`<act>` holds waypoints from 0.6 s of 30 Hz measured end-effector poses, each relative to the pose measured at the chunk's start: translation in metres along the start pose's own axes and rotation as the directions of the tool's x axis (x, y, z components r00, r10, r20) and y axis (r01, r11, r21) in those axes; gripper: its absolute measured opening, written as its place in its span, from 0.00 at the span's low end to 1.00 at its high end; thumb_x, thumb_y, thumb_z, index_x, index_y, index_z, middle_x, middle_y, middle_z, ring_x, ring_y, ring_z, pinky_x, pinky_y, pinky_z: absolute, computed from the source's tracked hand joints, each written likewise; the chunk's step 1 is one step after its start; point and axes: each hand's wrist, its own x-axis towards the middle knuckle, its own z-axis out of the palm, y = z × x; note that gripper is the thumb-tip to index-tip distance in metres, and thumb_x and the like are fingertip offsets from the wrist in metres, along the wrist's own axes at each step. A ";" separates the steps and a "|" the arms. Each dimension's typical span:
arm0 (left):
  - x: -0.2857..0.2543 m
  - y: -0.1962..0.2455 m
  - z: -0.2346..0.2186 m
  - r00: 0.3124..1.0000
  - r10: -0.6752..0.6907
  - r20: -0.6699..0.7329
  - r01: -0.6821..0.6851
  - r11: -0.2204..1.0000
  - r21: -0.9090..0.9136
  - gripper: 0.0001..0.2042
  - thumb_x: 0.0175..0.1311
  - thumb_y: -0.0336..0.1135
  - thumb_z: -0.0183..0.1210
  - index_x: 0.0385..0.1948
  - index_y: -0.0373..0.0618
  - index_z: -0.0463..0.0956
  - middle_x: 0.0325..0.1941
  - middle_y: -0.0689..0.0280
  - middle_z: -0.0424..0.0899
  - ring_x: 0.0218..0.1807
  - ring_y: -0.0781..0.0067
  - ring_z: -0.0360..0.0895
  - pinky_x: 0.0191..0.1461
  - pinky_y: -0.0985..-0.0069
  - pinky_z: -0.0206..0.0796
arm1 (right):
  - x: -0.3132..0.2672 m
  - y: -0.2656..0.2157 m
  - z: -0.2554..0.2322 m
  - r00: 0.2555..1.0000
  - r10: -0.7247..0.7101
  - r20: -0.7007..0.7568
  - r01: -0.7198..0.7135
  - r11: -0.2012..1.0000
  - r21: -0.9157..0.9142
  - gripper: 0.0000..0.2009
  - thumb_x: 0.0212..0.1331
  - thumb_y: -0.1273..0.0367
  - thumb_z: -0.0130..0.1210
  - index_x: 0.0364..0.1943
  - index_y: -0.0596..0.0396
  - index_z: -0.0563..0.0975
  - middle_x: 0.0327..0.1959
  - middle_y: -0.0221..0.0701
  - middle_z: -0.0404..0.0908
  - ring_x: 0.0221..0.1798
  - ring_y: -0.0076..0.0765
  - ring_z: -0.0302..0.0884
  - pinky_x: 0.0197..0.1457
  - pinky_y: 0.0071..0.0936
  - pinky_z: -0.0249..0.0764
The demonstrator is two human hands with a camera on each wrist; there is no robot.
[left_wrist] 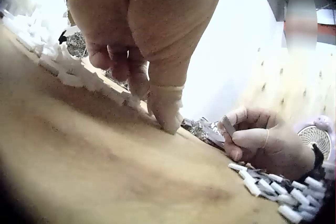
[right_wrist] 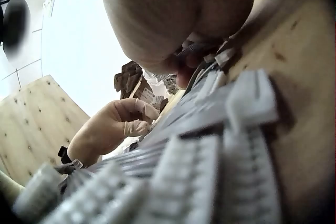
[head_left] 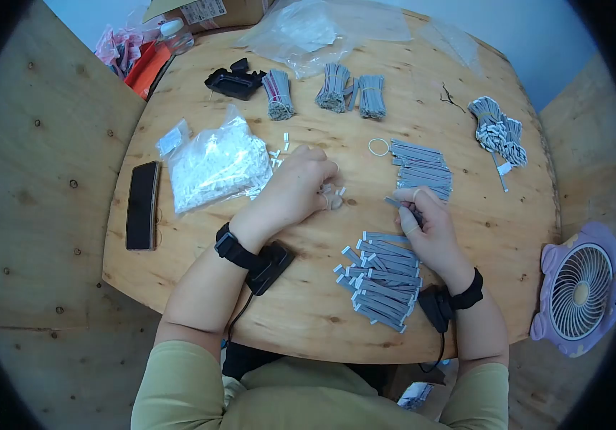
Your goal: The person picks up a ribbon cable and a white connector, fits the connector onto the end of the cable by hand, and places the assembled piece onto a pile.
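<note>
My left hand (head_left: 297,188) reaches down to the table, fingertips at a few small white connector housings (head_left: 342,191). The thumb (left_wrist: 167,106), in a thin finger cot, points down at the wood in the left wrist view. Whether the fingers pinch a housing, I cannot tell. My right hand (head_left: 430,228) pinches a short grey ribbon cable (left_wrist: 229,126) between thumb and index finger. Just below it lies a loose pile of grey cables with white connector ends (head_left: 383,276). Above it is a row of grey cables (head_left: 423,168).
A clear bag of white housings (head_left: 218,165) lies left, beside a phone (head_left: 142,206). Bundled cables (head_left: 372,97) and a black tray (head_left: 235,82) stand farther back. More bundles (head_left: 494,129) lie right. A purple fan (head_left: 580,290) stands at the right edge.
</note>
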 end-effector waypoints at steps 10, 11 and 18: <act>0.005 0.011 0.004 0.992 -0.114 0.059 0.127 0.937 -0.327 0.05 0.52 0.30 0.56 0.26 0.40 0.71 0.23 0.64 0.73 0.27 0.69 0.70 0.30 0.77 0.63 | -0.001 -0.006 -0.005 0.957 0.264 0.118 -0.289 0.866 0.409 0.04 0.52 0.78 0.47 0.32 0.59 0.71 0.24 0.23 0.67 0.25 0.13 0.62 0.27 0.13 0.61; 0.004 0.014 0.010 0.978 -0.187 0.095 0.208 0.814 -0.542 0.05 0.54 0.30 0.54 0.27 0.39 0.71 0.24 0.65 0.74 0.27 0.72 0.71 0.29 0.79 0.64 | 0.000 -0.008 -0.007 0.947 0.294 0.130 -0.321 0.848 0.422 0.03 0.52 0.78 0.48 0.31 0.58 0.71 0.23 0.22 0.67 0.24 0.12 0.61 0.26 0.12 0.61; 0.002 0.030 0.026 0.926 -0.227 0.301 0.354 0.248 -0.902 0.04 0.57 0.27 0.52 0.31 0.38 0.70 0.25 0.67 0.75 0.28 0.81 0.73 0.30 0.86 0.67 | 0.001 -0.008 -0.011 0.898 0.378 0.225 -0.439 0.745 0.502 0.02 0.52 0.75 0.51 0.29 0.56 0.71 0.20 0.18 0.67 0.21 0.08 0.59 0.22 0.09 0.56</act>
